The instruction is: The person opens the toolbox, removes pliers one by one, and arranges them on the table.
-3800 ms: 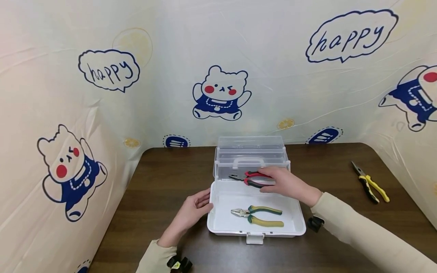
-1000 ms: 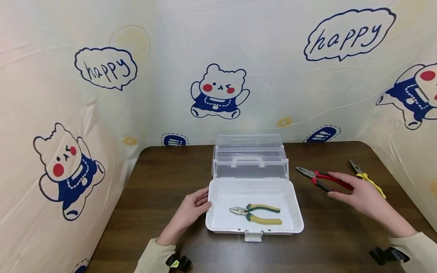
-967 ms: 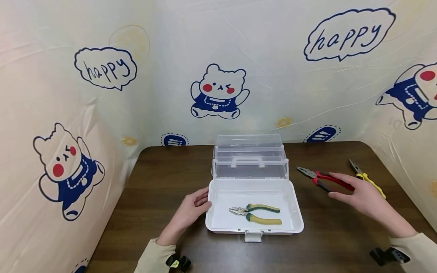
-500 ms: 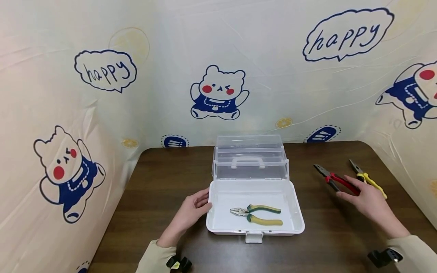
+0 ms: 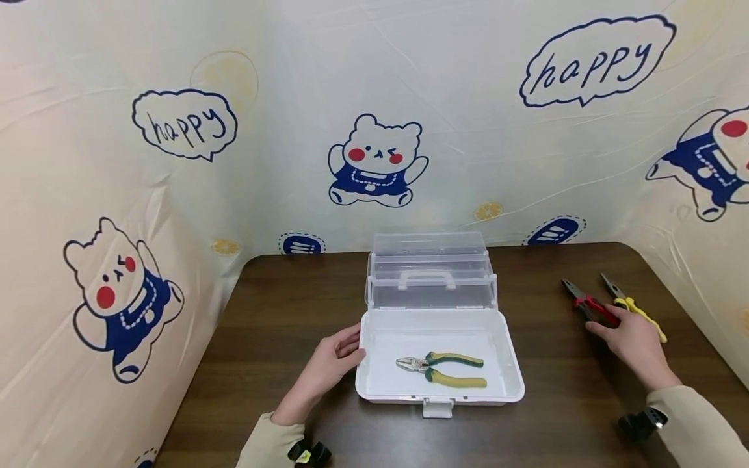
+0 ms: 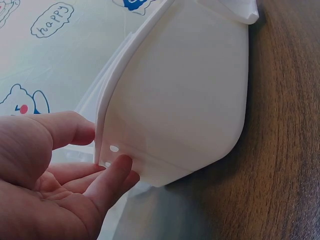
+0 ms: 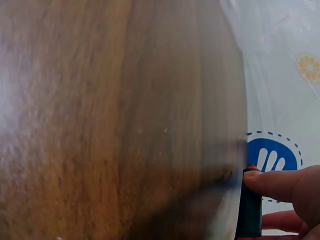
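Note:
My left hand [image 5: 328, 364] pinches the left rim of a white toolbox [image 5: 381, 397]. In the left wrist view, the thumb lies at the rim and the fingertips [image 6: 120, 167] touch the outer wall. Inside the box lies a pair of pliers [image 5: 459, 379] with green-and-yellow handles, their jaws pointing left. Over on the right, my right hand [image 5: 636, 344] grips red-and-black pliers [image 5: 598, 310] by the handles, low over the table. In the right wrist view, the thumb presses the dark end of a handle [image 7: 251, 205]. Yellow-and-black long-nose pliers [image 5: 645, 317] lie just beyond that hand, partly hidden by it.
The box's clear lid [image 5: 430, 296] stands open at the back, with its white handle. A white latch [image 5: 437, 409] hangs at the front. The brown wooden table [image 5: 292, 292] meets a printed cloth backdrop [image 5: 281, 162] along its back and sides.
My right hand has carried the red-and-black pliers from over the toolbox rightward, then down beside the yellow-and-black pair. My left hand has stayed on the toolbox rim.

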### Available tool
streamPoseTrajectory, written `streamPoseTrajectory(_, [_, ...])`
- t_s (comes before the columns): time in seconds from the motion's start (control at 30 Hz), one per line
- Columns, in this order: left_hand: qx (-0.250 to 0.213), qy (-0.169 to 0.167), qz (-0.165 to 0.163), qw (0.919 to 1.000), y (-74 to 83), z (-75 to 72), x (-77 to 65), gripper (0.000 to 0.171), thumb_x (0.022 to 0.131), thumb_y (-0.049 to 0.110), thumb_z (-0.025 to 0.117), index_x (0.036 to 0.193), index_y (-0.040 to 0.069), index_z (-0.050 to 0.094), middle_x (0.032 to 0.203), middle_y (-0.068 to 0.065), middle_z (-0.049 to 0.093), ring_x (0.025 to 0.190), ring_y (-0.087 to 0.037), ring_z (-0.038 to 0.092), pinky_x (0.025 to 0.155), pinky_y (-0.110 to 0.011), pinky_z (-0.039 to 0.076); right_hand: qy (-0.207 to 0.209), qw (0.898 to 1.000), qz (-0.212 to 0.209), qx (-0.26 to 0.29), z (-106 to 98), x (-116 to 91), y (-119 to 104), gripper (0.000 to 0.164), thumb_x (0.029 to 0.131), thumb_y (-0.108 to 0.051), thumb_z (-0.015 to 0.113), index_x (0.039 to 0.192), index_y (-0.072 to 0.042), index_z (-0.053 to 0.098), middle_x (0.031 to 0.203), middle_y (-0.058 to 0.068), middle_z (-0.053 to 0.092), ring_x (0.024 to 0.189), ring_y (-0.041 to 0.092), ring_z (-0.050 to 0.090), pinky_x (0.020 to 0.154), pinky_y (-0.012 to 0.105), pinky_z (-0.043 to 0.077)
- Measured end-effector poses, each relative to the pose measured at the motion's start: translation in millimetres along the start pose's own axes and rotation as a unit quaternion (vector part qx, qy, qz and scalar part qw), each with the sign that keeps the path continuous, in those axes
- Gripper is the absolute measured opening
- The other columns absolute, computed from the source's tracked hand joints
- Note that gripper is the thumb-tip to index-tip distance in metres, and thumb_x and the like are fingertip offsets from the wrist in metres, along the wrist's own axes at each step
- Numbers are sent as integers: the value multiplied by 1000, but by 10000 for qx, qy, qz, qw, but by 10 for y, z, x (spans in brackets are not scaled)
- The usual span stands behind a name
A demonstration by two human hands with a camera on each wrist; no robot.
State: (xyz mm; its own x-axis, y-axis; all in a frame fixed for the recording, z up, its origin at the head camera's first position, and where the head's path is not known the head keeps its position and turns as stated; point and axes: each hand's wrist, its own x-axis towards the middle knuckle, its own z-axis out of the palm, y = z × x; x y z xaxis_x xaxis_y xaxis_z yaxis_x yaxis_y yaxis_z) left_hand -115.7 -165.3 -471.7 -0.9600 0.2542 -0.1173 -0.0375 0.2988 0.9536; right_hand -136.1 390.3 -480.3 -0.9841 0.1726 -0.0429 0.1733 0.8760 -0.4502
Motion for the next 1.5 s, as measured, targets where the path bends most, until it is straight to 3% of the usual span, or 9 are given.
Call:
streamPoseTrajectory(0.23, [-18,9,-65,10000,-24,15,-3,54,100,3,67,150,-7,49,144,-29,58,130,-41,61,103,-41,55,71,9998,157,-22,25,27,29,65,95,-28,74,129,23,53,120,49,55,89,49,56,71,55,48])
streamPoseTrajectory(0.5, [-46,64,-60,10000,-28,17,-11,53,100,1,66,150,-7,49,144,-29,58,130,-41,61,102,-40,55,169,9997,-125,-143,40,69,1,63,94,-27,77,123,25,55,103,41,62,75,39,52,60,39,39])
streamPoseTrajectory(0.57, [-46,85,-73,9999,-30,18,-13,53,100,1,66,150,-7,49,144,-29,58,130,-41,61,102,-40,55,154,9995,-170,-203,50,86,-9,62,93,-26,77,122,25,54,104,41,61,75,40,53,60,40,41])
streamPoseTrajectory(0.77, [-20,139,-107,9998,-47,20,-13,53,100,1,66,150,-6,50,143,-28,59,130,-40,61,102,-40,55,-69,9995,-116,-288,84,124,-40,59,94,-25,75,120,23,54,84,30,60,71,38,51,58,44,42])
streamPoseTrajectory(0.93, [-6,131,-139,9998,-38,16,-12,53,100,2,67,149,-6,50,143,-28,59,130,-40,61,102,-41,55,-193,9992,-112,-346,59,124,-49,63,94,-24,74,126,25,51,100,41,61,74,42,55,63,54,49])
streamPoseTrajectory(1.13, [-6,110,-109,9999,-16,10,6,53,100,2,66,149,-6,50,144,-28,59,130,-40,62,103,-43,55,-258,9986,-160,-428,18,139,-63,63,95,-24,72,126,26,50,93,35,63,72,37,53,62,50,49])
streamPoseTrajectory(1.33, [22,112,-101,9999,-18,15,9,53,99,2,67,149,-6,51,143,-28,59,129,-40,62,102,-43,55,-50,9980,-400,-482,-9,126,-162,57,96,-21,71,124,25,53,105,42,62,77,43,61,67,59,52])
streamPoseTrajectory(1.5, [18,109,-90,9999,-24,14,11,53,99,1,66,149,-7,50,143,-29,58,130,-41,61,102,-41,55,27,9979,-562,-315,-25,70,-334,52,98,-22,71,124,21,58,106,39,67,81,46,65,68,62,53])
